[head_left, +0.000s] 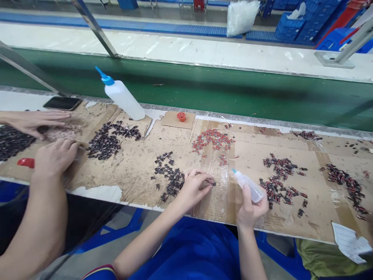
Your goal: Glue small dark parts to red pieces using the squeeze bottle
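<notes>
My left hand [198, 186] rests on the cardboard-covered bench, its thumb and fingers pinched on a small black part [213, 183]. Beside that hand lies a pile of similar black parts [175, 181]. Held upright at a tilt, a small clear squeeze bottle [251, 187] with a thin teal tip is in my right hand [253, 206]. The bottle's tip points up and left, apart from the black part. Ahead of both hands is a pile of small red pieces [212, 140]. Right of the bottle are black parts with red pieces on them [281, 188].
A co-worker's hands [55, 155] work at the left among black parts. A large white bottle [125, 99] with a blue nozzle stands near the back, with a phone [62, 103] farther left. A red cap [181, 116] sits on cardboard. Beyond runs a green conveyor belt [180, 91].
</notes>
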{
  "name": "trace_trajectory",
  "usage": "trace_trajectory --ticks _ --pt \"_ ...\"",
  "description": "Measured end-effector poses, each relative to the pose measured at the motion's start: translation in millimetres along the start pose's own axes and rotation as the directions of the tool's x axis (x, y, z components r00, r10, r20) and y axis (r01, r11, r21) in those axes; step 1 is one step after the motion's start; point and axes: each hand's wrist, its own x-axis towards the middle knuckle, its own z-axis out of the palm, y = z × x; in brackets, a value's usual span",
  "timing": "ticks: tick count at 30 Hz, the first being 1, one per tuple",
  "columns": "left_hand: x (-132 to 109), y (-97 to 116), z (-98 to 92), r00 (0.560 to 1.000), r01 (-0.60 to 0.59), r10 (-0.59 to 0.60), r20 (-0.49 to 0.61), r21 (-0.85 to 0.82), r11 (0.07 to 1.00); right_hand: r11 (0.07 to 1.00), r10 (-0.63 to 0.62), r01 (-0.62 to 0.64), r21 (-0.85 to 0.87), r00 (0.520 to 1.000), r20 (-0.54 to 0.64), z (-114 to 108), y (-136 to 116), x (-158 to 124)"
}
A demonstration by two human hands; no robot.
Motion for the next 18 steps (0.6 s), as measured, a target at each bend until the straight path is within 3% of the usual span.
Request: trace_trajectory --ticks 3,5,8,11,14,16,18 --pt "10 -5 -12.8 0.998 -0.055 0.055 0.016 -0.004 0.998 0.999 -0.050 0.049 0.015 0.998 0.030 5 2 1" --pt "21 -13 -25.0 0.997 -0.066 0.068 -0.046 0.049 0.997 0.998 -0.066 0.064 0.022 0.995 0.072 9 3 2" --pt "42 -29 -41.9 0.979 0.009 0.033 -0.202 0.204 0.979 1.000 -0.024 0.021 0.019 0.993 0.120 13 6 3" --pt "62 -45 -49.2 0.963 0.076 0.009 -0.269 0.305 0.949 0.999 -0.028 0.031 -0.020 0.992 0.121 13 8 3" --pt "72 -53 -48.0 0.966 0.078 0.012 -0.259 0.333 0.940 0.972 -0.213 0.217 -0.085 0.975 0.058 6 6 -2" --pt "72 -53 -46.2 0.967 0.070 0.019 -0.256 0.334 0.940 0.910 -0.388 0.383 -0.161 0.922 -0.001 -1 1 -8" --pt "66 -46 -44.2 0.968 0.053 0.032 -0.248 0.329 0.943 0.838 -0.508 0.502 -0.213 0.861 0.028 -6 -4 -17"
